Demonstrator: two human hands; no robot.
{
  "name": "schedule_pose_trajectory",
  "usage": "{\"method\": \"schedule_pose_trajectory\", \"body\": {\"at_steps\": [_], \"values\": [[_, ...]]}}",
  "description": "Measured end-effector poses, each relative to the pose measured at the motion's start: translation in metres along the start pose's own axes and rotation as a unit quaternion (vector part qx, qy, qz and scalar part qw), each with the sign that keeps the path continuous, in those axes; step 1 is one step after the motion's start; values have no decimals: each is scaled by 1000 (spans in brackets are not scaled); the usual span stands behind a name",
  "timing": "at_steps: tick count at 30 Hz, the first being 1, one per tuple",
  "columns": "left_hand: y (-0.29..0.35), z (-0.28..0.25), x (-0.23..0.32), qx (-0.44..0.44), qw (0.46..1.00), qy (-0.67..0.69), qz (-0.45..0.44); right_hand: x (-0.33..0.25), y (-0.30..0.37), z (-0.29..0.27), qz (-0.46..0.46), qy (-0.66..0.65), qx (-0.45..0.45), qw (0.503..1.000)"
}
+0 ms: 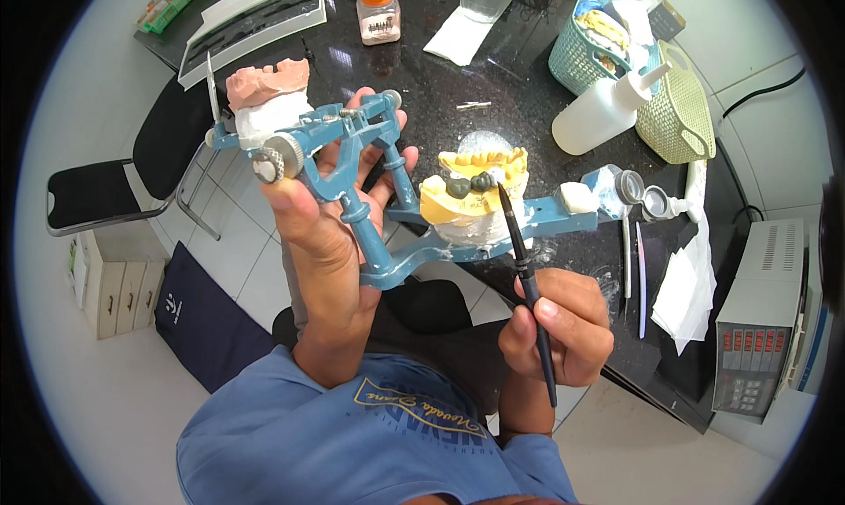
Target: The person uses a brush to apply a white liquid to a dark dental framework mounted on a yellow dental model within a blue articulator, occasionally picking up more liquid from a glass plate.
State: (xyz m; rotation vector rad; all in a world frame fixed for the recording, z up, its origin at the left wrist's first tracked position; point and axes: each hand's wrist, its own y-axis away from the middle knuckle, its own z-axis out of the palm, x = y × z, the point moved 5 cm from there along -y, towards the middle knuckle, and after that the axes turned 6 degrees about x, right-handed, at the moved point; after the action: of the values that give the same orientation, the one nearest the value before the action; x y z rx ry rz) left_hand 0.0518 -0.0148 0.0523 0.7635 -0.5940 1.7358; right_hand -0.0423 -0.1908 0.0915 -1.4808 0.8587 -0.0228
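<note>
The yellow stone dental cast [459,208] was held crosswise mid-frame, above the nearer right hand [570,324], where a slim black brush [527,285] was pinched; its blue metal articulator [373,251] was gripped by the left hand [324,245].

The person wears a blue shirt [282,434] with dark lettering [440,433] and a yellow-framed print [415,406]; the forearms [339,345] and fingers [572,322] are bare.

Dental laboratory | blue articulator [371,241] | yellow tooth cast [447,207] | pink cast [264,86] | powder jar [379,27] | dark worktop [510,78]
</note>
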Motion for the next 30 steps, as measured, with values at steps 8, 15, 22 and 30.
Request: {"method": "schedule_pose_trajectory", "body": {"at_steps": [8, 15, 22, 30], "values": [[2, 3, 1, 11, 1000, -11, 11, 1, 0, 1, 8, 11, -1, 1000], [-1, -1, 0, -4, 1000, -1, 1, 1, 0, 1, 1, -2, -5, 1000], [1, 1, 2, -8, 1000, -10, 3, -2, 4, -9, -13, -31, 56, 998], [-1, -4, 8, -20, 999, 28, -5, -9, -75, -37, 24, 25, 41, 999]]}}
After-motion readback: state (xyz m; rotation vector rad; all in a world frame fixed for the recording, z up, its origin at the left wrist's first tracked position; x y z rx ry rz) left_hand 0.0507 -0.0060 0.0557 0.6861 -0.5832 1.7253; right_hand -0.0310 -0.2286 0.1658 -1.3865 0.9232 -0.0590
